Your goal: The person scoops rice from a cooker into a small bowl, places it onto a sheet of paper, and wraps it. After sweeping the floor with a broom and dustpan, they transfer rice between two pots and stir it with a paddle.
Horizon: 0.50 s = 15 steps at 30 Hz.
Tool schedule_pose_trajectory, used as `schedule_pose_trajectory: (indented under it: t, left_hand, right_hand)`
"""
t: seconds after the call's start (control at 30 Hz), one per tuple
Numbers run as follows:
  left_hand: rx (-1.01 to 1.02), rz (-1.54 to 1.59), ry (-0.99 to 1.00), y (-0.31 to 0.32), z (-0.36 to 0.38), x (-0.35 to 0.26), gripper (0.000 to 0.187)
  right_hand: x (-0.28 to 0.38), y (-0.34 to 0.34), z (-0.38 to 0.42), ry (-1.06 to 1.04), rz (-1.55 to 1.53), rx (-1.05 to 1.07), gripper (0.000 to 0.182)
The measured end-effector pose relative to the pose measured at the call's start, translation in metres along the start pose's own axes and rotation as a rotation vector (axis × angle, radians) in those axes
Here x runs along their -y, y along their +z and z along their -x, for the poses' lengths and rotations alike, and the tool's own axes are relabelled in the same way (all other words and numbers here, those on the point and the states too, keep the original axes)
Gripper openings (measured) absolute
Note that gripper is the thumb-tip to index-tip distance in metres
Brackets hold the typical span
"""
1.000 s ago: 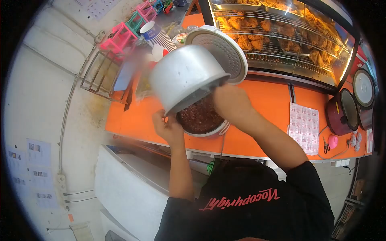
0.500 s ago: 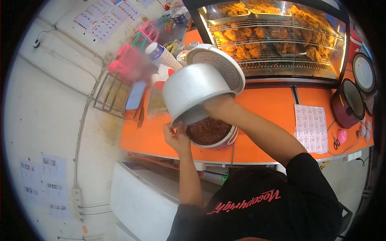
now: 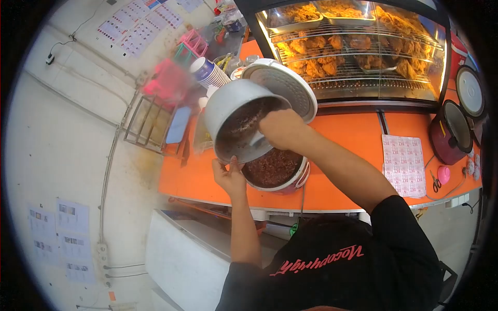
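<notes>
A silver inner pot (image 3: 220, 111) is tilted over a rice cooker (image 3: 302, 179), its mouth facing me. Dark reddish-brown rice clings to the pot's inside. More of this rice (image 3: 272, 168) fills the cooker, whose lid (image 3: 282, 85) stands raised behind. My left hand (image 3: 230, 177) grips the pot's lower rim, thumb over the edge. At the pot's mouth, my right hand (image 3: 284, 130) is closed around what looks like a white rice paddle (image 3: 256, 138); its handle is hidden by the fingers.
A lit glass cabinet (image 3: 353, 52) of fried chicken stands at the back. Stacked paper cups (image 3: 210, 71) are behind the pot. On the orange counter (image 3: 342, 140) lie printed paper sheets (image 3: 403, 166), scissors (image 3: 436, 181) and a pink cup (image 3: 443, 173). Another open cooker (image 3: 448, 135) is at right.
The pot has tipped further toward me, so its rice-coated inside now shows. My right hand has moved slightly up, and the white paddle has come into sight. My left hand keeps the rim.
</notes>
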<state>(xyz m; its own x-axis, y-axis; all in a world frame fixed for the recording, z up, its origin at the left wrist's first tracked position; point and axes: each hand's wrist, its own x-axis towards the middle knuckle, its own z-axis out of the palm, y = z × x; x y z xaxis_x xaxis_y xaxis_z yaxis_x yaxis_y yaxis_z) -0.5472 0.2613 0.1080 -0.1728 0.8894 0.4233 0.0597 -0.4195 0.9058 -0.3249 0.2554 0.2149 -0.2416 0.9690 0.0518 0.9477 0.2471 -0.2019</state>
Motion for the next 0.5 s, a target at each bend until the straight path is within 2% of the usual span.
schedule_pose_trajectory:
  t: [0.07, 0.1, 0.17, 0.2, 0.27, 0.43, 0.5]
  left_hand:
    - [0.018, -0.011, 0.004, 0.002, -0.001, 0.0, 0.017]
    - [0.021, -0.011, 0.001, 0.002, -0.001, 0.0, 0.017]
    - [0.04, 0.002, 0.041, 0.001, -0.001, -0.002, 0.017]
    - [0.039, 0.001, 0.043, 0.0, -0.001, -0.004, 0.017]
    - [0.001, -0.013, 0.087, -0.002, -0.002, -0.009, 0.014]
    - [0.014, -0.212, 0.217, -0.008, 0.0, 0.004, 0.013]
    - [0.021, -0.254, 0.252, -0.003, -0.003, 0.002, 0.014]
  right_hand:
    - [0.001, 0.003, -0.002, -0.097, -0.101, -0.29, 0.021]
    - [0.002, 0.005, -0.003, -0.094, -0.103, -0.287, 0.021]
    - [0.004, 0.011, -0.007, -0.232, -0.275, -0.4, 0.021]
    - [0.001, 0.016, -0.01, -0.234, -0.276, -0.401, 0.021]
    - [-0.012, 0.027, -0.016, -0.202, -0.213, -0.153, 0.026]
    - [0.004, 0.008, 0.004, -0.138, -0.166, -0.17, 0.025]
    - [0.014, 0.01, 0.009, -0.216, -0.247, -0.497, 0.026]
